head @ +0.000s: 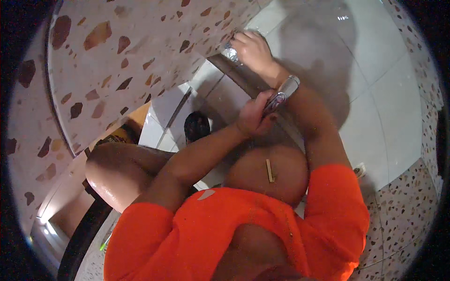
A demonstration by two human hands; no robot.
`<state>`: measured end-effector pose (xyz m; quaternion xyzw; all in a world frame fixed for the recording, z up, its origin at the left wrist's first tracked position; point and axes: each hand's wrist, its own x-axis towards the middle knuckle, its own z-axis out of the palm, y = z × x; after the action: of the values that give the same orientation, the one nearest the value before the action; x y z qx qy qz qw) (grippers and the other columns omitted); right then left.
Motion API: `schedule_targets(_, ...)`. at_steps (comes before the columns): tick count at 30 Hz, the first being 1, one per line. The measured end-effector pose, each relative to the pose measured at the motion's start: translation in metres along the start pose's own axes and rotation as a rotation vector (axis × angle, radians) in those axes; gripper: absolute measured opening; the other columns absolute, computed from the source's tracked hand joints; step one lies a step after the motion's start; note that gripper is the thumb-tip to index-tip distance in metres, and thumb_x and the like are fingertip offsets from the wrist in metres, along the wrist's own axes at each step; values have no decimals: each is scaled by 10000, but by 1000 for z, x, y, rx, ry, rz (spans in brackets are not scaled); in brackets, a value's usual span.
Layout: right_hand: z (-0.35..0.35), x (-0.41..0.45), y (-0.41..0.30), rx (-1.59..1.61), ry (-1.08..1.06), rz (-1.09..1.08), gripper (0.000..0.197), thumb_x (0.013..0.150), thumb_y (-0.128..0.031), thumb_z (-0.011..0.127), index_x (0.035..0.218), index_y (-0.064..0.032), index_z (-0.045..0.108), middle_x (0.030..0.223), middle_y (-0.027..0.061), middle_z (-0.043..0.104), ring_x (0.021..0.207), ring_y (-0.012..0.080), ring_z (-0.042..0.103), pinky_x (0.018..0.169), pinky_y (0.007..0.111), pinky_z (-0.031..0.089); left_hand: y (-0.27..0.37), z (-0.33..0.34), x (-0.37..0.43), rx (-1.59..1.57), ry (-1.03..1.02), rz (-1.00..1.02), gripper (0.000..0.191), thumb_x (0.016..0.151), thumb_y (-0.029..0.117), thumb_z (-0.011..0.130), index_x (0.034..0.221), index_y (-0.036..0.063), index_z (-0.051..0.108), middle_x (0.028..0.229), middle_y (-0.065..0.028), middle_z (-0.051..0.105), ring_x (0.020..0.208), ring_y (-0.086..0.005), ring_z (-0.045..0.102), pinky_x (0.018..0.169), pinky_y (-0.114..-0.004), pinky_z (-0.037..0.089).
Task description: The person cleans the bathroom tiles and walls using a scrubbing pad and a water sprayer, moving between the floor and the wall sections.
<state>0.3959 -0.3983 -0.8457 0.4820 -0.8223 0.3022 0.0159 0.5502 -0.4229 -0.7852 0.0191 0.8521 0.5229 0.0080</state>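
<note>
My left hand [258, 114] is closed around a chrome handheld sprayer [283, 93], whose rounded end points up and right across my right forearm. Farther up, my right hand [251, 49] has its fingers curled over crumpled, shiny material [232, 52], beside the lower edge of a speckled terrazzo surface. The fingertips and part of that material are hidden, and whether it is wet plastic or a scourer I cannot tell. Below both hands is my bent bare knee [263, 175], with a thin yellowish strip [269, 170] on it.
The terrazzo surface [140, 45] fills the upper left. Pale tiles [372, 105] lie at the right, with a small fixture [360, 170] near my sleeve. A dark brown strip [242, 75] runs beneath my arms. A dark rounded object [197, 126] is near my left forearm.
</note>
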Motion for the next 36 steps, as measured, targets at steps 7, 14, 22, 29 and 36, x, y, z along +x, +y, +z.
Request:
schedule_targets(7, 34, -100, 10, 202, -135, -223, 231, 658, -123, 536, 867, -57, 609, 898, 80, 546, 829, 255, 529, 730, 391, 423, -3, -6, -6, 80, -172, -127, 562, 763, 371, 555, 1173, 37, 367, 845, -206, 563, 733, -421, 546, 629, -447, 452)
schedule_targets(14, 35, -18, -30, 415, 221, 287, 165, 722, -111, 592, 871, -42, 593, 920, 103, 557, 833, 203, 555, 702, 313, 446, -9, 0, 2, -50, -96, -73, 631, 744, 470, 532, 1167, 28, 376, 817, -208, 556, 744, -429, 539, 640, -438, 446)
schedule_targets(22, 17, -124, -46, 1299, 23, 968, 140, 773, -123, 607, 856, -21, 559, 808, 58, 556, 729, 138, 528, 634, 277, 436, -29, -21, -3, -266, -454, -124, 692, 792, 564, 412, 1177, -10, 396, 905, -218, 541, 782, -375, 559, 649, -401, 456)
schedule_targets(29, 19, -26, -38, 1116, 187, 343, 141, 780, -90, 607, 854, 11, 543, 711, 76, 536, 659, 139, 498, 608, 269, 419, -9, 6, -17, -367, 2, -163, 663, 834, 540, 358, 1167, -32, 395, 955, -220, 536, 821, -384, 554, 692, -391, 452)
schedule_targets(36, 37, -61, -37, 1008, 142, 294, 112, 708, -36, 615, 765, -23, 519, 718, 69, 502, 684, 178, 488, 621, 273, 402, -27, -5, -26, -73, -110, -77, 465, 797, 252, 447, 1174, -17, 407, 955, -219, 536, 824, -360, 554, 687, -399, 452)
